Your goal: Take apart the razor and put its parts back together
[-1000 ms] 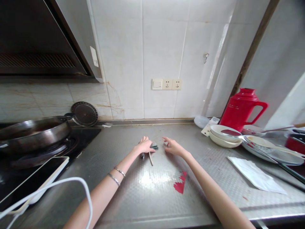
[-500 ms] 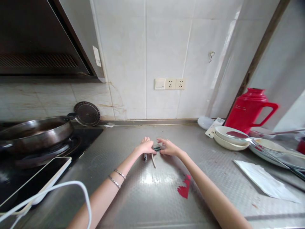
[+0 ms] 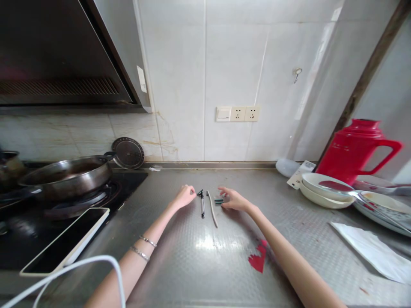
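Note:
On the metal counter, a razor with a dark head lies lengthwise, and just right of it is a thin pale curved stick. A small dark green piece rests right of the stick, beside the fingertips of my right hand. That hand has its fingers apart; whether it touches the green piece is hard to tell. My left hand is left of the razor head, apart from it, with thumb and forefinger curled together; anything between them is too small to make out.
A pan sits on the black stove at left, with a phone and white cable nearer. At right are a red thermos, stacked bowls and a white tissue. A red patch marks the counter.
My left hand has moved left, away from the small objects, uncovering the razor and the pale stick. My right hand stays by the green piece. The view has shifted slightly left.

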Tool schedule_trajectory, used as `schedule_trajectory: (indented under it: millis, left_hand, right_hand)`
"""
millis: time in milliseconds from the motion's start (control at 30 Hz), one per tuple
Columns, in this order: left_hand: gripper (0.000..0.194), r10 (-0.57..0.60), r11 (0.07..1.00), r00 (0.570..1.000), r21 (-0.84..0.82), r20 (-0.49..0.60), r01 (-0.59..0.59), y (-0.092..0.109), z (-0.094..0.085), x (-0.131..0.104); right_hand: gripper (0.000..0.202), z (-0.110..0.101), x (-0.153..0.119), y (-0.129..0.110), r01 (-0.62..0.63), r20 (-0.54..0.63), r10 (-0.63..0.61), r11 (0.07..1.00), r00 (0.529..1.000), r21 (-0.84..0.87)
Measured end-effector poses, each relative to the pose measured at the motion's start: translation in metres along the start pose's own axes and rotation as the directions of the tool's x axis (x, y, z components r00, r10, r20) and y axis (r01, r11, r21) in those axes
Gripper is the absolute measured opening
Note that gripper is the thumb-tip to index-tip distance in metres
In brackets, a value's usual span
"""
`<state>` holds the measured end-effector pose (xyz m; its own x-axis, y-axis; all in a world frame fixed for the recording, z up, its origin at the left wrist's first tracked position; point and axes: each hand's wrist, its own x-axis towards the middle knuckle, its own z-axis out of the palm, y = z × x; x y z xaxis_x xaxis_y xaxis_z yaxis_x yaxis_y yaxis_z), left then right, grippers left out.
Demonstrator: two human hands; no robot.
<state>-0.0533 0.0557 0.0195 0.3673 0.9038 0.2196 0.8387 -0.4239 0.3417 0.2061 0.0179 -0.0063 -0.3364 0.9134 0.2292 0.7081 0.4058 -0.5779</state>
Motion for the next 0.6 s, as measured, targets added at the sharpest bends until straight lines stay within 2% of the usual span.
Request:
schedule_trajectory:
  millis: [67,133,200,267,333,433,600]
  left_hand:
    - [0.02,-0.034,0.999,0.999,-0.005,0.003,0.034,-0.01,0.004,-0.002]
    - [0.022,-0.09,0.996,0.996,0.018,0.01,0.09,-0.019,0.006,-0.003]
    - [0.028,-0.153,0.985,0.988,0.079,0.013,0.152,-0.025,0.008,-0.005]
    - [0.034,-0.207,0.967,0.978,0.153,0.006,0.204,-0.028,0.008,-0.008]
    - [0.038,-0.236,0.948,0.972,0.215,-0.011,0.233,-0.03,0.008,-0.01]
    - [0.039,-0.231,0.933,0.972,0.278,-0.032,0.231,-0.03,0.01,-0.012]
    - [0.038,-0.213,0.928,0.976,0.306,-0.039,0.214,-0.029,0.011,-0.013]
  right_hand:
    - [0.069,-0.002,-0.002,-0.003,0.006,-0.029,-0.006,1.0,1.0,-0.004]
    - [0.051,-0.007,-0.006,-0.003,-0.023,-0.099,0.016,0.998,0.995,-0.062]
    - [0.028,-0.013,-0.011,0.001,-0.155,-0.199,0.115,0.968,0.973,-0.199]
    - [0.032,-0.019,-0.017,0.009,-0.332,-0.278,0.24,0.874,0.93,-0.356]
    - [0.04,-0.025,-0.023,0.018,-0.434,-0.302,0.323,0.769,0.897,-0.469]
    - [0.042,-0.028,-0.031,0.029,-0.459,-0.279,0.365,0.705,0.888,-0.54]
    - [0.041,-0.026,-0.033,0.034,-0.461,-0.277,0.369,0.7,0.887,-0.545]
